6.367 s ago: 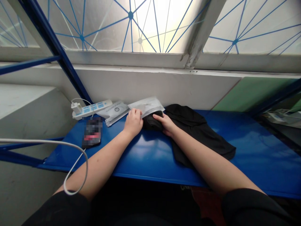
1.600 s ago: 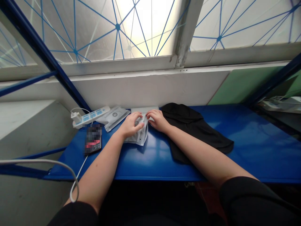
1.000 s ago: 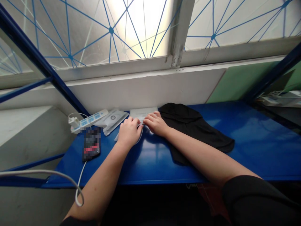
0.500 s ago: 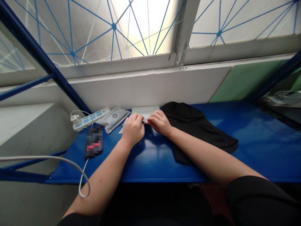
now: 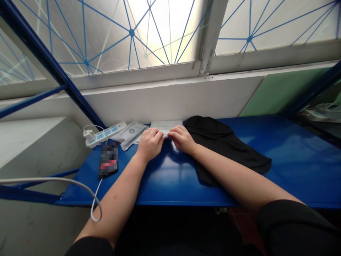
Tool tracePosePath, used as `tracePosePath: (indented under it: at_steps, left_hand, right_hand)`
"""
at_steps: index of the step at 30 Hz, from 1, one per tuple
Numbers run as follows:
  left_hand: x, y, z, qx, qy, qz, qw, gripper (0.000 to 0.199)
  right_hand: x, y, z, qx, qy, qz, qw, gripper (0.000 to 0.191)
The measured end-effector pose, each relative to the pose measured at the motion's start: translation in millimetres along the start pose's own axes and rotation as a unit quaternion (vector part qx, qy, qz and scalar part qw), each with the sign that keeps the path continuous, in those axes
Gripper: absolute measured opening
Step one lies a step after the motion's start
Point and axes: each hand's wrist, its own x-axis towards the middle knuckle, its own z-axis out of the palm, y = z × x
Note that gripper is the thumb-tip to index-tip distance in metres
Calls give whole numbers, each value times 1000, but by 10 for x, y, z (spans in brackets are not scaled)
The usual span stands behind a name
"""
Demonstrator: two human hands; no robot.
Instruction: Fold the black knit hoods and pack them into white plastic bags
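Observation:
My left hand (image 5: 150,143) and my right hand (image 5: 182,139) meet at the back of the blue table, fingers curled and nearly touching. Between their fingertips both pinch a small whitish piece (image 5: 165,133), mostly hidden by the fingers. Just behind them lies a flat white packet (image 5: 166,124) against the wall. A grey-white printed pouch (image 5: 130,133) rests left of my left hand. To the right of my right hand a black cloth (image 5: 213,133) is spread, partly under my right forearm.
On the left of the blue table (image 5: 170,185) are a white power strip (image 5: 106,134) and a blurred dark device (image 5: 108,160) with a white cable (image 5: 87,190) looping over my left forearm. Blue frame bars (image 5: 57,69) rise at the left.
The view has shifted slightly. My fingertips have moved a little on the whitish piece, and my left hand has tilted slightly. Both hands still hold it.

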Motion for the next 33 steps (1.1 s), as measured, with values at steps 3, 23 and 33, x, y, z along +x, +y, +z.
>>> tracePosePath:
  at_steps: [3,23,33]
  left_hand:
    - [1,4,48,-27,1,9,1000,33]
    - [41,-260,-7,3,18,-79,997,17]
    - [6,-409,-18,-9,25,-90,996,15]
  right_hand:
    - [-8,0,7,10,-1,0,1000,32]
    - [46,76,68,-92,119,108,983,20]
    - [61,131,50,-107,123,147,976,20]
